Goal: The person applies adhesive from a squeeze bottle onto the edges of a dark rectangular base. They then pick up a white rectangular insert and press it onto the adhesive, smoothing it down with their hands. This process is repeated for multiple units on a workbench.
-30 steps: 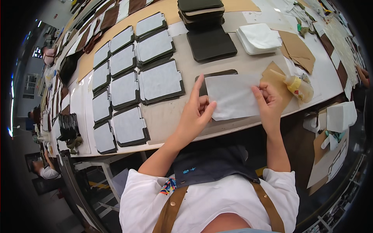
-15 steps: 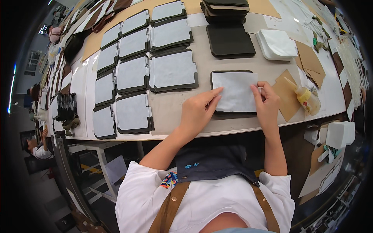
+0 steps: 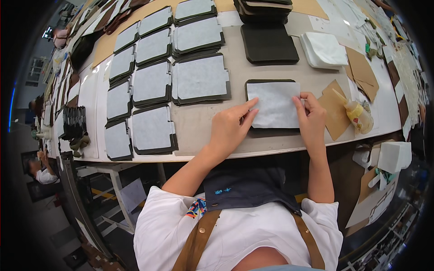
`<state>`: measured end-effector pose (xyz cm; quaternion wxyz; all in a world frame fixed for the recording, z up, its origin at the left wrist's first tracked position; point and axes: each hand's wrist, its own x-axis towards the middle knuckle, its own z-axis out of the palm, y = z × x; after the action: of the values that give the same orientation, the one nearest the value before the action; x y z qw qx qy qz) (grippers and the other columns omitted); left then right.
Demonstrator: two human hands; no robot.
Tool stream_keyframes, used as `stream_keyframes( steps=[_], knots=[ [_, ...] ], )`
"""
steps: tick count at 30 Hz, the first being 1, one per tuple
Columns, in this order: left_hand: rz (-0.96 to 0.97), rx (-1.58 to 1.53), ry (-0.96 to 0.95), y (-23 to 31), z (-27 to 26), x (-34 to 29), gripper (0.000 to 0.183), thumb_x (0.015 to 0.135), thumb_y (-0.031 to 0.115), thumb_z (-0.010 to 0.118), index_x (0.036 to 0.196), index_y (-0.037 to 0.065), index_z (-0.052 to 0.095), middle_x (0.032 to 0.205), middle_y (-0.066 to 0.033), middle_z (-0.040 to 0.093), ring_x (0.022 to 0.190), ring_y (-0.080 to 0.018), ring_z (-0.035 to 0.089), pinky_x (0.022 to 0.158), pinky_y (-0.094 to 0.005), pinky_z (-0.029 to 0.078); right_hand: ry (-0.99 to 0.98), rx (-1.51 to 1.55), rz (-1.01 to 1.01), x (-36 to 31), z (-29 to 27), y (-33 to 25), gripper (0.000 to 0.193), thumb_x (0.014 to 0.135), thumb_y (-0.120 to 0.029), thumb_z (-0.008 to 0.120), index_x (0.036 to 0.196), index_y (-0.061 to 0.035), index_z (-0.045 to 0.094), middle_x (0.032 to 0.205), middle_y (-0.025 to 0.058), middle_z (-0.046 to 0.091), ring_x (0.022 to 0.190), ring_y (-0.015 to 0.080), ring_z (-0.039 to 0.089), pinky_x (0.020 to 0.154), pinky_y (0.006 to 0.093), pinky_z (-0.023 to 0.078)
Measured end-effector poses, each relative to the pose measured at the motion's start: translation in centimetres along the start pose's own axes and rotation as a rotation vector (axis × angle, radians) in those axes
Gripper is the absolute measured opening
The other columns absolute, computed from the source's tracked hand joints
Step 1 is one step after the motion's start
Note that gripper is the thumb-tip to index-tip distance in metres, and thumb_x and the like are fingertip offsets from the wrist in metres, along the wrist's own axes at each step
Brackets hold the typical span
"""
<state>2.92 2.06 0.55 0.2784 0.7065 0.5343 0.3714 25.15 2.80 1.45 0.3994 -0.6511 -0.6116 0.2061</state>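
A thin white sheet lies over a dark rounded-corner panel, whose edges show above, below and at the left. My left hand pinches the sheet's left edge between thumb and fingers. At the opposite edge, my right hand is closed on the sheet, thumb on top and fingers curled. Behind them sits a stack of bare dark panels. To its right is a pile of folded-looking white sheets. A yellow-labelled squeeze bottle with a pointed nozzle leans beside brown card, right of my right hand.
Several dark panels topped with white sheets stand in rows at the left. A taller dark pile is at the far side. Black strips lie near the left table edge. A white block-shaped bundle sits below the table at right.
The view has shifted slightly, moving the rows of panels a little left and up in the picture. Both hands keep almost the same hold on the white sheet.
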Motion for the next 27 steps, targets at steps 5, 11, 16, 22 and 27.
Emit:
stream_keyframes(
  steps=[5, 11, 16, 22, 27],
  knots=[
    [-0.012, 0.000, -0.003, -0.2, 0.1, 0.0, 0.029, 0.093, 0.015, 0.073, 0.121, 0.009, 0.075, 0.063, -0.0099, 0.056, 0.053, -0.0134, 0.044, 0.053, -0.0288, 0.040, 0.002, -0.019, -0.004, 0.0, 0.0, -0.1, 0.013, 0.096, -0.014, 0.070, 0.097, -0.0011, 0.066, 0.055, 0.0046, 0.038, 0.050, 0.0133, 0.036, 0.050, 0.0320, 0.032],
    [-0.026, 0.013, -0.019, -0.2, 0.3, 0.1, 0.030, 0.093, 0.014, 0.073, 0.122, 0.008, 0.075, 0.066, -0.0100, 0.058, 0.054, -0.0157, 0.047, 0.054, -0.0302, 0.041, 0.006, -0.107, -0.023, -0.3, -0.6, -1.2, 0.018, 0.092, -0.011, 0.072, 0.108, -0.0038, 0.069, 0.064, 0.0066, 0.051, 0.053, 0.0187, 0.049, 0.054, 0.0332, 0.041],
    [-0.029, 0.011, -0.016, 0.0, 0.2, 0.2, 0.029, 0.093, 0.013, 0.072, 0.122, 0.009, 0.075, 0.063, -0.0048, 0.049, 0.055, -0.0116, 0.041, 0.053, -0.0279, 0.038, 0.040, -0.225, -0.259, -0.3, -0.4, -0.2, 0.023, 0.089, -0.007, 0.073, 0.112, -0.0060, 0.070, 0.077, 0.0096, 0.066, 0.067, 0.0261, 0.061, 0.064, 0.0379, 0.049],
    [-0.019, 0.000, -0.021, -0.1, 0.3, 0.2, 0.030, 0.094, 0.013, 0.072, 0.123, 0.009, 0.074, 0.063, -0.0029, 0.048, 0.055, -0.0104, 0.041, 0.053, -0.0271, 0.037, 0.046, -0.286, -0.282, -0.3, -0.3, -0.1, 0.019, 0.088, -0.007, 0.072, 0.107, -0.0068, 0.070, 0.081, 0.0095, 0.068, 0.077, 0.0285, 0.064, 0.069, 0.0410, 0.050],
    [-0.032, 0.003, -0.027, -0.1, 0.3, 0.2, 0.030, 0.094, 0.013, 0.072, 0.123, 0.008, 0.074, 0.062, -0.0027, 0.048, 0.055, -0.0101, 0.040, 0.053, -0.0269, 0.037, 0.021, -0.290, -0.263, -0.3, -0.5, -0.2, 0.018, 0.087, -0.008, 0.072, 0.105, -0.0054, 0.070, 0.081, 0.0095, 0.068, 0.077, 0.0290, 0.064, 0.069, 0.0417, 0.049]
  ],
)
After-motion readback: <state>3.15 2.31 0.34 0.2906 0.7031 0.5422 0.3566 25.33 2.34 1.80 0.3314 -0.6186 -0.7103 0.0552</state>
